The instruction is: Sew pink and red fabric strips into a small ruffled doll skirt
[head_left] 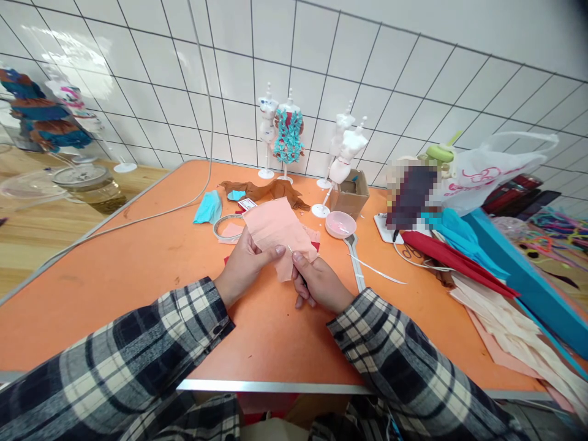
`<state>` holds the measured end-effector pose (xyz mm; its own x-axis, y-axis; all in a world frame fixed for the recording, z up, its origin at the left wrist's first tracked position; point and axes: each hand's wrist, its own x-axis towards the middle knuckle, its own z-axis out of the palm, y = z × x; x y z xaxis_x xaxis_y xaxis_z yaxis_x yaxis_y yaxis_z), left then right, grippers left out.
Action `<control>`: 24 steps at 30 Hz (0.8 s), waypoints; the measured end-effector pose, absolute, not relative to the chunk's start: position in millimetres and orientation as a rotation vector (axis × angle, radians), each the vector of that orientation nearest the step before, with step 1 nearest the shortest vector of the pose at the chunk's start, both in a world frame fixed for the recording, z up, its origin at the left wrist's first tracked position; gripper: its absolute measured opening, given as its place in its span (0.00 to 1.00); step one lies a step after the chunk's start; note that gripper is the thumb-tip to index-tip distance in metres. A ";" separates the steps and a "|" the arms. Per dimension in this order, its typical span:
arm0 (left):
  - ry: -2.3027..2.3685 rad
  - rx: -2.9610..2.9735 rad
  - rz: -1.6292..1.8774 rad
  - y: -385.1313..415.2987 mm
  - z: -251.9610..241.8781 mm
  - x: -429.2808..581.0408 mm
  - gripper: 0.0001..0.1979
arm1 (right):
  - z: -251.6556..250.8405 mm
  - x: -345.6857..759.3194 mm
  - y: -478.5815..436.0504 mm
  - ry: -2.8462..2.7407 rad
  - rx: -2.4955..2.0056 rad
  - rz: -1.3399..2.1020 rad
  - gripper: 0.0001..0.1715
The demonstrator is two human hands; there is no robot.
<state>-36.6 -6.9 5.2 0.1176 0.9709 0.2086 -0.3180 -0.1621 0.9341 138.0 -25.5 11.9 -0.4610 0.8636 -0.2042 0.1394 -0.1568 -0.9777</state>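
A sheet of salmon-pink crepe paper (278, 225) is held up just above the orange table. My left hand (245, 264) is closed on its left edge, thumb on top and the fingers hidden behind. At the sheet's lower right, my right hand (319, 282) pinches a thin pale stick (290, 248) between thumb and forefinger, its tip against the paper. Too little of the stick shows to tell its exact kind. Past the hands lie a roll of tape (219, 228), blue crepe paper (209, 207) and brown crepe paper (269, 193).
Small white dress forms (351, 147) stand by the tiled wall, one in a blue ruffled dress (289, 138). A pink bowl (340, 225), a cardboard box (351, 193) and a grey strip-like tool (356, 263) are to the right. Folded papers (500, 318) cover the right side. A cable (209, 122) crosses the left.
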 end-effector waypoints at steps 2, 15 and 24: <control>0.786 1.161 1.370 -7.3 5.5 -36.0 0.32 | 11.3 138.0 -25.8 -1.558 -1.142 1.669 0.36; 0.731 1.122 1.325 -8.6 6.6 -35.3 0.31 | 14.2 138.0 -26.5 -1.571 -1.160 1.654 0.36; 0.757 1.089 1.374 -7.2 6.3 -35.4 0.32 | 17.0 138.1 -27.9 -1.592 -1.198 1.646 0.38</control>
